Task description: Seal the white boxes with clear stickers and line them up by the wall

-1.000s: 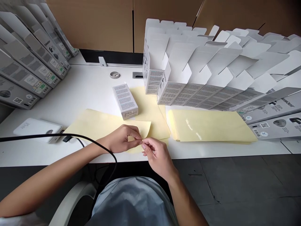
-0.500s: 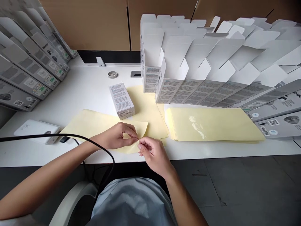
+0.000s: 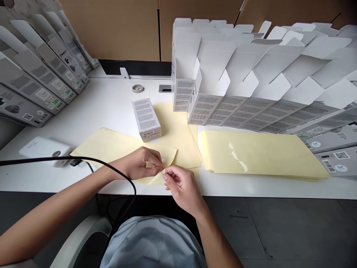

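My left hand (image 3: 145, 162) pinches the curled edge of a pale yellow sheet (image 3: 111, 145) between thumb and fingers, lifting that edge into a fold. Right beside it, my right hand (image 3: 181, 186) has thumb and forefinger pressed together near the same edge; what sits between those fingertips is too small to make out. More yellow sheets (image 3: 171, 124) lie beneath and behind. Just beyond my left hand, a small closed white carton (image 3: 146, 117) with printed text rests partly on the yellow paper.
A stack of glossy yellow sheets (image 3: 273, 154) lies to the right. Rows of open-topped cartons (image 3: 217, 108) stand behind it, with more cartons (image 3: 41, 78) at far left. A white power bank (image 3: 44, 150), a black cable (image 3: 92, 160) and a tape roll (image 3: 137, 88) are also here.
The view has shifted slightly. Both hands keep their pinches near the sheet's edge, with the right fingertips a little lower than before.
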Tool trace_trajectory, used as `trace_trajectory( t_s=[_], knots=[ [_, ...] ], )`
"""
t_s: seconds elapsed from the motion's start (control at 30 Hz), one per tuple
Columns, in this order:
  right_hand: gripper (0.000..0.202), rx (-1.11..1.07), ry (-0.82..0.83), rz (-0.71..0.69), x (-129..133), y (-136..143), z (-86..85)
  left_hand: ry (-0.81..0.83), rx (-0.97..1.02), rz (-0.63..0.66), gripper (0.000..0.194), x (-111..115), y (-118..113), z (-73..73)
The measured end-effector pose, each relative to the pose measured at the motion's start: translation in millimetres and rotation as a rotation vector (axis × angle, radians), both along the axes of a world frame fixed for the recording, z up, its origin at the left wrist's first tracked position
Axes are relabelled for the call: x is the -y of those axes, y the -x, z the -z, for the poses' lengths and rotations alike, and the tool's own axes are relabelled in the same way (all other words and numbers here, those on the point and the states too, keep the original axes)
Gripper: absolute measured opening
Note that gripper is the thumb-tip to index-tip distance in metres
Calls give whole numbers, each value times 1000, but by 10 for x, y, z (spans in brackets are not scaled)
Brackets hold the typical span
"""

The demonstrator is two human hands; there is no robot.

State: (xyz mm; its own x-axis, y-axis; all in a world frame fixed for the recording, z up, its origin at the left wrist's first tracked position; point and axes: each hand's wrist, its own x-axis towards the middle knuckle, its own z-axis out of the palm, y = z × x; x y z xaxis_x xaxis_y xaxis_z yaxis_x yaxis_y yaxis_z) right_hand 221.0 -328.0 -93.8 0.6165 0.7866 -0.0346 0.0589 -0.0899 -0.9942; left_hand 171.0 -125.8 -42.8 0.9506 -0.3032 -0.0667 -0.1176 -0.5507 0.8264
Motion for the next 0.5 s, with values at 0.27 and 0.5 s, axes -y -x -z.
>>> trace_trajectory(
  t_s=[0.27,0.5],
  knots=[
    [18,-14,0,24,1,23,-3,16,9,23,17,0,-56,56],
    [17,-21,-3,40,10,32,11,15,-57,50,18,4,-109,-18]
  ],
)
